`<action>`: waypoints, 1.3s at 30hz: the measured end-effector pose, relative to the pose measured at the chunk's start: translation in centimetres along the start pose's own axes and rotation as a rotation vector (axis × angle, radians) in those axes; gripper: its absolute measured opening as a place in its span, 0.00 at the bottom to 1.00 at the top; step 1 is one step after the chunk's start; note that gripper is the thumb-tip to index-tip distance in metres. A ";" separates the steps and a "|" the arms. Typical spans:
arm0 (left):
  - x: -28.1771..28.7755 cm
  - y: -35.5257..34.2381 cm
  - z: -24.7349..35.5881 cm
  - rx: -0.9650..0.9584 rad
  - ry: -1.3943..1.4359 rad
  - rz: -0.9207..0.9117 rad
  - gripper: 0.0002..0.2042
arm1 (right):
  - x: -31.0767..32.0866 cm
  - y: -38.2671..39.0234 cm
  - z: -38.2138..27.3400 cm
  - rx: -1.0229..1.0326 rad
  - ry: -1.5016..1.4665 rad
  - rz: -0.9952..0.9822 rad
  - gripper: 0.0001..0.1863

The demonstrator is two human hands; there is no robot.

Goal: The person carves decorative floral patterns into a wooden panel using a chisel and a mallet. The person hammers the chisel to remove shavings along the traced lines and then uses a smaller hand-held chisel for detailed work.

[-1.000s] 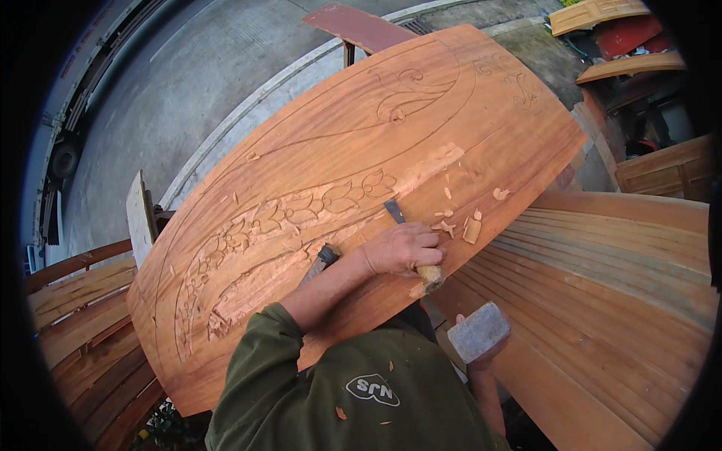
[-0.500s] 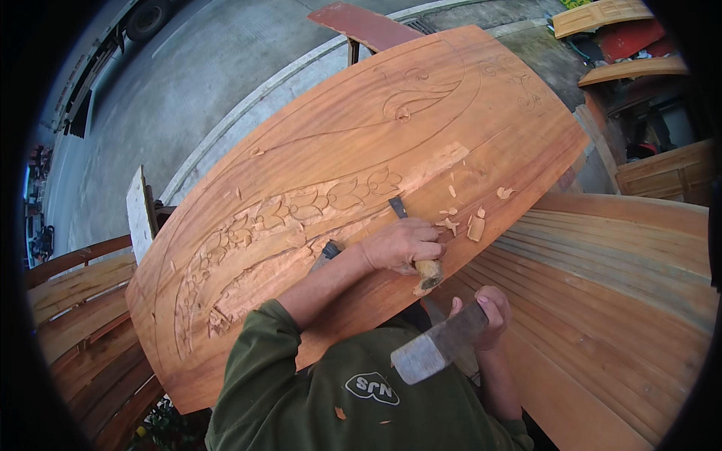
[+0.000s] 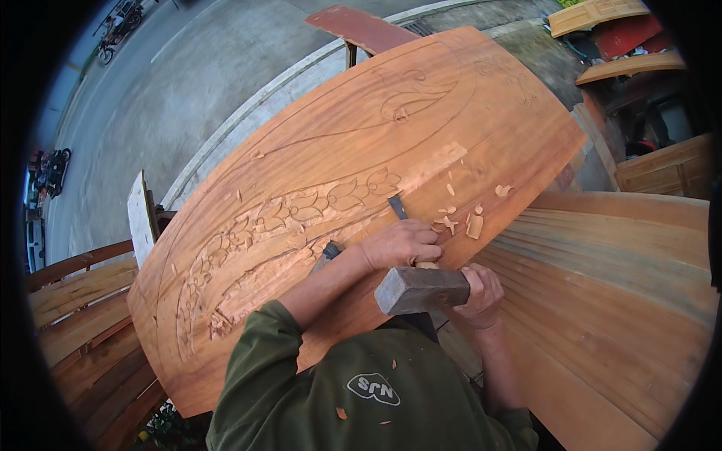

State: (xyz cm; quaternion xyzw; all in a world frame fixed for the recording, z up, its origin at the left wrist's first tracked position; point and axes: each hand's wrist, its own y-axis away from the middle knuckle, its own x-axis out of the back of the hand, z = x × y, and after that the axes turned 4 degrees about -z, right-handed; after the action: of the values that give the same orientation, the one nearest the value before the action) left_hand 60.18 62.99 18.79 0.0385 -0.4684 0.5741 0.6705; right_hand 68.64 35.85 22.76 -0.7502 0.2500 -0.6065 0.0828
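My left hand (image 3: 400, 244) is closed around a chisel (image 3: 398, 206), its blade tip on the wooden panel (image 3: 323, 154) just below a row of carved flowers (image 3: 347, 195). My right hand (image 3: 483, 293) grips one end of a worn grey rectangular block mallet (image 3: 421, 290). The mallet's block covers the chisel handle's butt from view; whether they touch I cannot tell. Under my left forearm lies another dark-ended tool (image 3: 331, 249), partly hidden. Curled wood shavings (image 3: 474, 225) are scattered to the right of my left hand.
Long boards (image 3: 602, 278) lie to the right, and curved slats (image 3: 90, 323) stand at the left. Beyond the panel, a reddish board (image 3: 361, 28) sits by the kerb. A motorcycle (image 3: 116, 30) is on the road. Carved panels (image 3: 602, 15) are stacked at the far right.
My right hand has swung the mallet up and away from my chest to the chisel's handle end. My left hand and the chisel stay put. On the road, a truck has given way to a motorcycle.
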 end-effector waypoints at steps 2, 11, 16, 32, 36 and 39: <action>0.0 0.2 -0.1 0.024 -0.006 0.003 0.16 | 1.1 0.3 -1.2 0.001 -0.020 0.046 0.32; 1.0 -0.3 0.4 0.046 0.048 -0.010 0.16 | 0.0 0.2 -0.8 0.053 0.047 0.055 0.25; 0.8 -0.9 -0.2 0.008 0.025 -0.044 0.17 | -1.3 1.1 -0.2 0.066 -0.074 0.245 0.26; 0.9 0.0 1.4 0.056 -0.021 0.020 0.10 | 0.5 2.2 -3.7 -0.102 -0.202 0.176 0.34; 1.4 0.0 1.2 0.041 0.082 0.053 0.12 | 1.6 1.4 -4.1 -0.105 -0.195 0.188 0.35; 1.6 0.2 1.0 0.036 0.146 0.028 0.13 | 2.1 0.9 -5.0 -0.110 -0.223 0.240 0.37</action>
State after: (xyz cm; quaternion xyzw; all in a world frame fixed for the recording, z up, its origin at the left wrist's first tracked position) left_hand 59.27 63.63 20.36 0.0017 -0.4083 0.5931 0.6939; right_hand 63.94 35.02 25.44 -0.7811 0.3597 -0.4907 0.1408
